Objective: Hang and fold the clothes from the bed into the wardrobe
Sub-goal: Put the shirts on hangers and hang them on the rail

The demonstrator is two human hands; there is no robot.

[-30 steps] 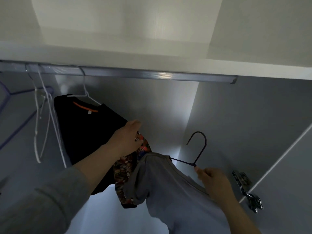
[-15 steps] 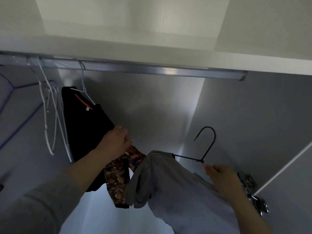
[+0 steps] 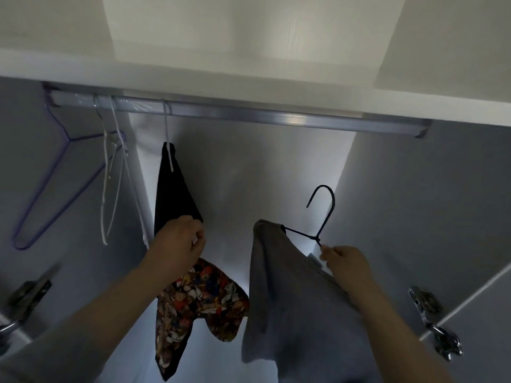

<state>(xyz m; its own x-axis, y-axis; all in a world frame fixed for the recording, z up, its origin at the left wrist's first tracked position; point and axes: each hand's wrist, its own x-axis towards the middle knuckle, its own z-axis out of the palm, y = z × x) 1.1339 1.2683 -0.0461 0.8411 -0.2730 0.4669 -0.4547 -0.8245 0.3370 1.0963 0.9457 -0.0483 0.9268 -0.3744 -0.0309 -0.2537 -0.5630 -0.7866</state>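
Observation:
I look up into the wardrobe at the metal rail (image 3: 249, 115). A black shirt (image 3: 172, 194) hangs from it on a white hanger, seen edge on. My left hand (image 3: 177, 244) grips the lower edge of that black shirt. Below my left hand hangs a patterned garment (image 3: 193, 302). My right hand (image 3: 344, 259) pinches the neck of a dark hanger (image 3: 322, 214) that carries a grey shirt (image 3: 287, 294). The hanger's hook is below the rail and apart from it.
A purple hanger (image 3: 55, 186) and white hangers (image 3: 112, 175) hang bare at the rail's left end. A white shelf (image 3: 249, 78) runs above the rail. Metal door hinges (image 3: 431, 319) sit at the right and left sides. The rail's right half carries nothing.
The view has shifted right, showing the whole rail. My left hand pushed the black shirt leftwards so it now hangs edge on. My right hand with the grey shirt's hanger stayed below the rail.

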